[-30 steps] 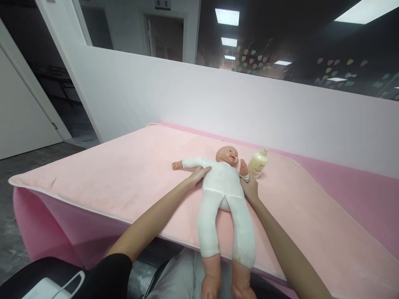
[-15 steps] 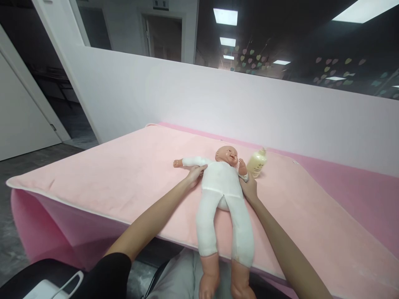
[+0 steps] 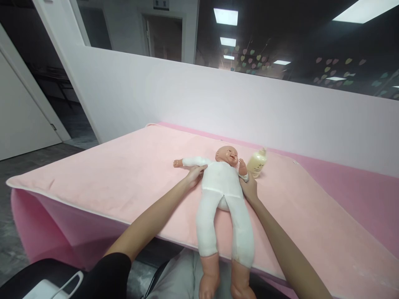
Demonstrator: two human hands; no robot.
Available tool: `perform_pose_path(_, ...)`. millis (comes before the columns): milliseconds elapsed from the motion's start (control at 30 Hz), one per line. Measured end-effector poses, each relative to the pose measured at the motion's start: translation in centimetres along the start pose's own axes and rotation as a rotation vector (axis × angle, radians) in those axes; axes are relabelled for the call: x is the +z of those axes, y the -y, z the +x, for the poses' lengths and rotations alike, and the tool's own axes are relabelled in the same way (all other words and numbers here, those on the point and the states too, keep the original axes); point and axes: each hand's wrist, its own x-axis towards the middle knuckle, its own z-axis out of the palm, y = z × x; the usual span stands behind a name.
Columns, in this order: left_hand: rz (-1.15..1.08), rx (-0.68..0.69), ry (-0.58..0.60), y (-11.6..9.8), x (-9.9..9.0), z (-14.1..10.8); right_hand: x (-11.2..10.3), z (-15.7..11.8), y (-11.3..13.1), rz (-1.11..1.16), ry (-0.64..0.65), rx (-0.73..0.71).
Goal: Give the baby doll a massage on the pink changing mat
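A baby doll (image 3: 222, 178) with a white cloth body lies on its back on the pink covered table (image 3: 124, 166), its lower legs past the front edge. My left hand (image 3: 195, 175) holds the doll's side below its outstretched arm, thumb on top. On the other side, my right hand (image 3: 249, 187) grips the doll's side by its bent arm; some of the fingers are hidden. A pale yellow bottle (image 3: 257, 162) stands just behind my right hand, beside the doll's raised hand.
A white partition (image 3: 187, 99) with glass above it rises behind the table. At the bottom left lies a white object (image 3: 45, 290) with a loop. A white door (image 3: 25, 108) is at the far left.
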Motion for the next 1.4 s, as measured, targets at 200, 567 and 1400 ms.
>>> perform_pose_path(200, 0.004, 0.003, -0.003, 0.03, -0.06, -0.01, 0.10, 0.09, -0.18, 0.003, -0.004, 0.005)
perform_pose_path(567, -0.008, 0.010, 0.017, 0.33, -0.37, 0.46, 0.10, 0.12, -0.31, -0.001, 0.003, 0.007)
perform_pose_path(1400, 0.035, 0.072, -0.086, 0.69, 0.51, -0.23, 0.06, 0.13, -0.39, -0.028, -0.003, -0.015)
